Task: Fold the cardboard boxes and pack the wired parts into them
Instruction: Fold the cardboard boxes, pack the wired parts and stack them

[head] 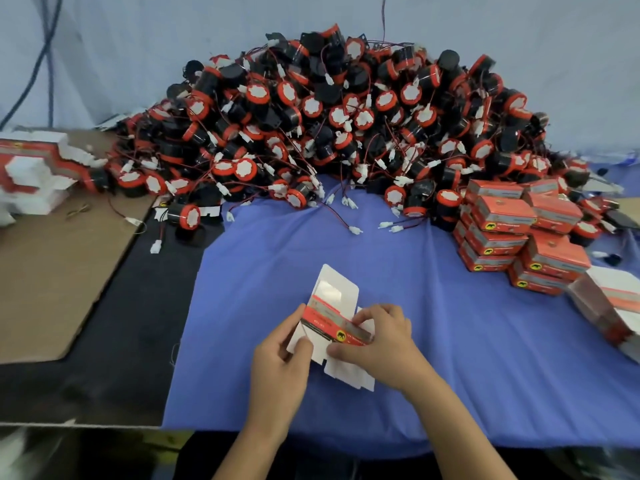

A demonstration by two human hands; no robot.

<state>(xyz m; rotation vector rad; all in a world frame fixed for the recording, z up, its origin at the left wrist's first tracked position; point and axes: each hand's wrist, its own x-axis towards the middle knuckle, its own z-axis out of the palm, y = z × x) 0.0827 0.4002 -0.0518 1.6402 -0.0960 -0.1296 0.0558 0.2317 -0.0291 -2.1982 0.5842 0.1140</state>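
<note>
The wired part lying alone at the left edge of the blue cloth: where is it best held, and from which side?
Pinch the wired part across its black body, just behind the orange cap, coming from above. It lies on its side, in front of the pile, so the round flanks look free. Avoid lifting by the thin wire.

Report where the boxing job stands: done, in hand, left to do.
Done: a stack of closed red boxes sits at the right. In hand: the left hand and right hand grip one carton, its flaps open, over the blue cloth. Left: the large heap of wired parts at the back, plus unfolded blanks at the far left.
</note>
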